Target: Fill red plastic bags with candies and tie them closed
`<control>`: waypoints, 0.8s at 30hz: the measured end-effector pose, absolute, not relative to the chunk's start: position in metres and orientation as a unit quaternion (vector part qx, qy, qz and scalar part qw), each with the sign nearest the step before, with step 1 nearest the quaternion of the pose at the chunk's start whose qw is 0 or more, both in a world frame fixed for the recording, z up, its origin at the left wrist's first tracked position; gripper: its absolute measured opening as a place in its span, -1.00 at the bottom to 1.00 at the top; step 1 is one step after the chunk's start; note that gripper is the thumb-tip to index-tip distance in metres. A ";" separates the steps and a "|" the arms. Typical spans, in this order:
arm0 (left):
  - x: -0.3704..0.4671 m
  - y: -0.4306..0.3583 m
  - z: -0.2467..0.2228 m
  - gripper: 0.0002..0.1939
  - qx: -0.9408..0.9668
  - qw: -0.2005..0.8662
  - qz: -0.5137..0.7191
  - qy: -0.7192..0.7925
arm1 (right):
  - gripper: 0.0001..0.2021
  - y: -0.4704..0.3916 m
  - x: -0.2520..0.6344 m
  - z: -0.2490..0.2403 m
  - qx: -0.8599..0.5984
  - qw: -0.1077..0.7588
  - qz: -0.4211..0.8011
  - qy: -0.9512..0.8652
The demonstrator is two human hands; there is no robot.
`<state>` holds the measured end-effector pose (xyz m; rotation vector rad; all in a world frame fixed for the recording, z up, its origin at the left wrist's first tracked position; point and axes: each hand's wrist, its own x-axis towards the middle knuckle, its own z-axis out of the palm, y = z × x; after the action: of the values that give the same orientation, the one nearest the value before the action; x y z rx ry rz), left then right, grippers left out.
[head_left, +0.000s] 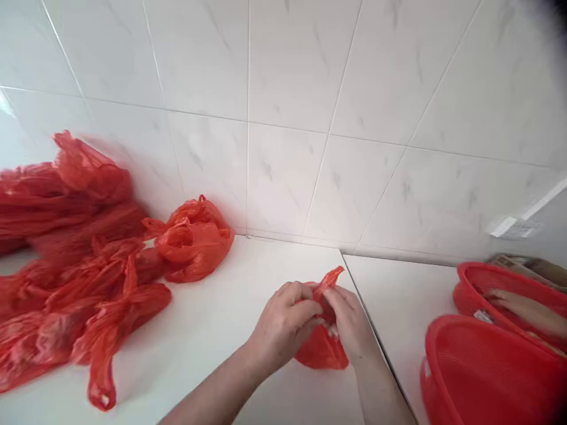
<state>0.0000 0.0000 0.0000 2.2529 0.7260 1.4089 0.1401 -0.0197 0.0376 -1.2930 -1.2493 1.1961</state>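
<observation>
A small red plastic bag [322,352] rests on the white counter [212,336], its upper part gathered between my hands. My left hand [287,319] has its fingers curled on the bag's left side near the top. On the other side, my right hand [349,321] pinches the bag close to one handle, whose tip sticks up above the fingers. Something pale shows between the hands at the bag's middle; I cannot make out what it is. Parts of the bag are hidden behind my fingers.
Several filled red plastic bags [88,283] are heaped on the left, with one tied bag [199,245] by the tiled wall [287,171]. A red basket [482,366] stands at the right front. Behind it, another red basket [469,271] holds something pale. A seam divides the counter.
</observation>
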 end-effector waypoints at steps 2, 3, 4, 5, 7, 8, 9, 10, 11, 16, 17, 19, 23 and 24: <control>-0.002 0.007 -0.003 -0.86 0.755 0.222 0.531 0.313 | -0.55 -0.019 0.151 0.037 -0.487 0.451 0.527 -0.531; -0.003 0.010 -0.004 -0.88 0.732 0.251 0.540 0.333 | -0.53 -0.019 0.156 0.036 -0.469 0.439 0.543 -0.541; -0.005 0.013 -0.007 -0.89 0.707 0.290 0.543 0.347 | -0.52 -0.018 0.160 0.034 -0.451 0.426 0.558 -0.550; -0.006 0.015 -0.010 -0.89 0.678 0.345 0.543 0.355 | -0.51 -0.018 0.165 0.031 -0.429 0.414 0.579 -0.556; -0.008 0.017 -0.018 -0.84 0.620 0.472 0.520 0.351 | -0.49 -0.016 0.172 0.021 -0.408 0.382 0.593 -0.580; -0.008 0.017 -0.023 -0.80 0.599 0.519 0.504 0.345 | -0.48 -0.015 0.174 0.015 -0.412 0.364 0.582 -0.599; -0.008 0.018 -0.029 -0.78 0.581 0.550 0.491 0.345 | -0.50 -0.014 0.175 0.008 -0.425 0.348 0.563 -0.617; -0.008 0.018 -0.034 -0.76 0.569 0.567 0.483 0.350 | -0.56 -0.012 0.176 0.002 -0.444 0.339 0.539 -0.631; -0.006 0.018 -0.040 -0.74 0.561 0.572 0.479 0.358 | -0.63 -0.010 0.175 -0.004 -0.468 0.338 0.510 -0.638; 0.004 0.018 -0.053 -0.81 0.555 0.556 0.477 0.395 | -0.68 -0.002 0.164 -0.023 -0.629 0.327 0.308 -0.635; 0.005 0.016 -0.053 -0.84 0.558 0.546 0.476 0.405 | -0.71 -0.001 0.162 -0.025 -0.654 0.309 0.272 -0.635; 0.007 0.013 -0.053 -0.88 0.570 0.517 0.475 0.427 | -0.75 0.000 0.163 -0.031 -0.697 0.273 0.225 -0.623; 0.007 0.010 -0.061 -0.91 0.606 0.459 0.455 0.464 | -0.60 0.013 0.173 -0.054 -0.757 0.278 0.230 -0.544; 0.006 0.009 -0.065 -0.91 0.619 0.440 0.450 0.470 | -0.57 0.017 0.175 -0.060 -0.743 0.304 0.267 -0.533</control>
<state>0.0058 0.0093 -0.0649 1.5375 1.1660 1.1165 0.1750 0.0166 -0.0598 -1.9676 -1.4115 0.7076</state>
